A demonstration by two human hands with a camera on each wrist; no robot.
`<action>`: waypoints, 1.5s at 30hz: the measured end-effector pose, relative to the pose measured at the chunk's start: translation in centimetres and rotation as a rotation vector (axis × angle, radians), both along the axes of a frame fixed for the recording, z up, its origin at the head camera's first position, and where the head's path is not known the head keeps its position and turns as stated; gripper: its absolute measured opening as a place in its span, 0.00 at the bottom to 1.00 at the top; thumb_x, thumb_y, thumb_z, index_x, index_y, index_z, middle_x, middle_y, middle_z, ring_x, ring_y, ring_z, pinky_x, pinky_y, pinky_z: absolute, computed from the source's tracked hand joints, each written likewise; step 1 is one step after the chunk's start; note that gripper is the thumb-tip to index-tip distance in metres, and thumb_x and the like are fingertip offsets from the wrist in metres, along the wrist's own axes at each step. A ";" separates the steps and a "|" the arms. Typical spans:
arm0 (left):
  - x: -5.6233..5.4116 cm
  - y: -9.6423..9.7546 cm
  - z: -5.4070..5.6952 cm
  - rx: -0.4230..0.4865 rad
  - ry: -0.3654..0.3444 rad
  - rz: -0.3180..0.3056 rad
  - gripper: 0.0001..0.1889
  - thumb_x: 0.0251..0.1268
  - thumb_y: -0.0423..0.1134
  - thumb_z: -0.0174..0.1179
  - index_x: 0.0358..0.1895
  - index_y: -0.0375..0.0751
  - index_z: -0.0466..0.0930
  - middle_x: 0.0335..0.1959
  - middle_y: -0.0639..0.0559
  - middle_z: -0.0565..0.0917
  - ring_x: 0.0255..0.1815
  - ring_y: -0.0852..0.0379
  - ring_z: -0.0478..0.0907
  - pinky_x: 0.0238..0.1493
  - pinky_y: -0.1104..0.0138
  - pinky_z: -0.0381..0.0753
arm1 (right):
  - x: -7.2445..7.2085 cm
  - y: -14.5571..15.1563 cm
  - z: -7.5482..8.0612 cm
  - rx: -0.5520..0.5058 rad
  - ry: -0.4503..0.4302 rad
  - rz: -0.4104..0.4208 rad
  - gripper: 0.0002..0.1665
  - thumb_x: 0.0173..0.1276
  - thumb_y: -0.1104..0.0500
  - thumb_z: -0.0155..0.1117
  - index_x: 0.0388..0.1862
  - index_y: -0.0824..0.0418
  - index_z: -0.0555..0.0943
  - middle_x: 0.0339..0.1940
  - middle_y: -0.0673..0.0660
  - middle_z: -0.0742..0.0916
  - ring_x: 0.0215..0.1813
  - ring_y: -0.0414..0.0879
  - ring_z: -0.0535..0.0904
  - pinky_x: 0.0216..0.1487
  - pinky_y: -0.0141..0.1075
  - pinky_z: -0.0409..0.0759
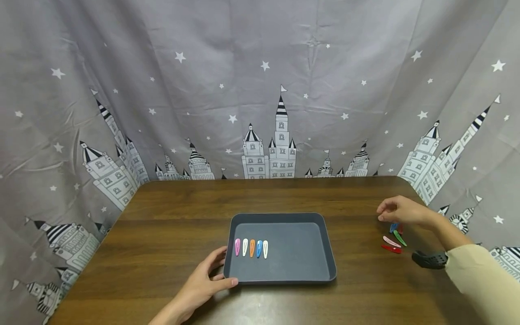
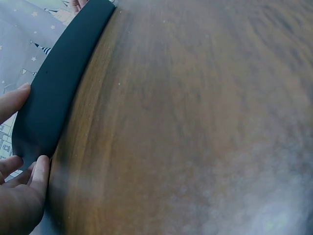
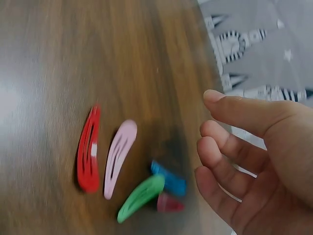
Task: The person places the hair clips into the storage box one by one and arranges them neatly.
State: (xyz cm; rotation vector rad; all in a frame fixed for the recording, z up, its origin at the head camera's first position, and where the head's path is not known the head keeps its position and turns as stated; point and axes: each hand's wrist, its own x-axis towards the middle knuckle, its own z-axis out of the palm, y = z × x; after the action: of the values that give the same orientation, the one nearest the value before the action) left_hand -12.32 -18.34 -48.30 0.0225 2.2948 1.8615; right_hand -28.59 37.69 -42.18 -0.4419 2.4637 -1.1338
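At the near left corner of a dark grey tray (image 1: 300,253), my left hand (image 1: 200,280) holds the tray's edge, thumb against the near wall and fingers along the left side. Inside the tray stands a row of several snap hair clips: pink (image 1: 237,247), white (image 1: 245,247), orange (image 1: 252,248), blue (image 1: 259,248) and white (image 1: 265,249). My right hand (image 1: 406,211), fingers loosely curled and holding nothing, hovers over loose clips at the right. Below it lie a red clip (image 3: 88,152), a light pink clip (image 3: 120,159), a green clip (image 3: 142,197), a blue clip (image 3: 168,178) and a dark red clip (image 3: 169,203).
The brown wooden table (image 1: 174,234) carries everything. Grey curtains (image 1: 219,54) with castles and stars hang behind it and at both sides. A black band (image 1: 430,260) sits by the right sleeve (image 1: 483,275).
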 end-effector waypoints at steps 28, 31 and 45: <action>0.0 -0.1 -0.1 0.009 -0.003 -0.004 0.46 0.55 0.34 0.79 0.77 0.39 0.65 0.72 0.34 0.70 0.73 0.39 0.66 0.63 0.65 0.79 | 1.7 5.7 -3.1 0.131 0.056 -0.173 0.12 0.71 0.63 0.69 0.42 0.74 0.82 0.29 0.52 0.80 0.32 0.42 0.75 0.28 0.32 0.79; 0.0 -0.1 -0.1 0.006 -0.003 -0.003 0.46 0.55 0.34 0.79 0.77 0.39 0.65 0.72 0.34 0.70 0.73 0.39 0.65 0.63 0.65 0.79 | 1.6 5.7 -3.5 0.163 0.113 -0.175 0.11 0.69 0.61 0.71 0.39 0.71 0.83 0.27 0.51 0.80 0.30 0.41 0.74 0.27 0.31 0.76; -0.1 -0.1 -0.2 -0.009 -0.011 0.007 0.46 0.55 0.35 0.80 0.77 0.39 0.65 0.72 0.36 0.70 0.72 0.40 0.67 0.63 0.64 0.79 | 2.0 5.4 -3.7 0.253 0.251 -0.129 0.08 0.66 0.62 0.73 0.32 0.66 0.83 0.29 0.51 0.83 0.33 0.41 0.72 0.33 0.32 0.72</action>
State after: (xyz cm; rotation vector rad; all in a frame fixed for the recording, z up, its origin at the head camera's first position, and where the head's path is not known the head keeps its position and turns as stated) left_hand -12.46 -18.41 -48.51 0.0038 2.2987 1.8500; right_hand -26.60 43.10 -45.86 -0.3734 2.8443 -0.8382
